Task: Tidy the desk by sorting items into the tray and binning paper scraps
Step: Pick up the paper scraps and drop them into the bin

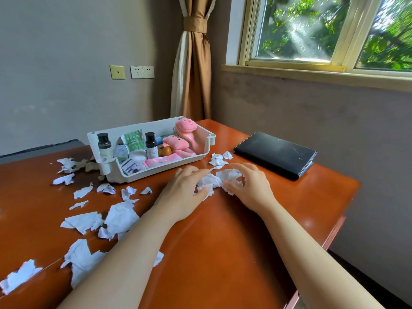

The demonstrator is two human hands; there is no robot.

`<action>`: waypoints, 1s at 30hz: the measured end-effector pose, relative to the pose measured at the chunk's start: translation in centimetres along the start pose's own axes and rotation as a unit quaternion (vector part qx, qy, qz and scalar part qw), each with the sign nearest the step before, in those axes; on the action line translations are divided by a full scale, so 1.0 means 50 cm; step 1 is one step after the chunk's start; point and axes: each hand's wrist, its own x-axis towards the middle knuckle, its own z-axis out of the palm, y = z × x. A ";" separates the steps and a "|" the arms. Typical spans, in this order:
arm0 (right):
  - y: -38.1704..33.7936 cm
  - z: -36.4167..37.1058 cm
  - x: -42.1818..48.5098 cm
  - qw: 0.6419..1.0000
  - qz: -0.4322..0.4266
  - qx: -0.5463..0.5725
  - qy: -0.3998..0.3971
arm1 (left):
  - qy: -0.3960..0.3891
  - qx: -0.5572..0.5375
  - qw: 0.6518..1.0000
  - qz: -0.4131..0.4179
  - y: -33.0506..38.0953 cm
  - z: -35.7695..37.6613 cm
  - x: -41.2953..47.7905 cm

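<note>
My left hand and my right hand curl in from both sides around a little heap of paper scraps on the brown desk. My bent fingers hold the heap between them. More torn paper bits lie spread out to my left. Just behind my hands sits the white tray, full of small bottles and pink plush toys. A black case lies to its right. Far back is a window.
</note>
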 end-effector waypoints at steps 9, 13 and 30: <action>-0.009 0.001 -0.006 0.996 -0.078 -0.017 -0.024 | -0.008 0.030 0.999 0.029 0.008 -0.005 -0.003; -0.014 -0.004 -0.008 0.996 -0.086 -0.015 -0.015 | 0.012 0.025 1.000 0.014 0.002 -0.014 -0.005; -0.030 -0.003 -0.017 0.995 -0.084 -0.043 0.044 | 0.043 0.048 0.995 -0.076 0.017 -0.039 -0.010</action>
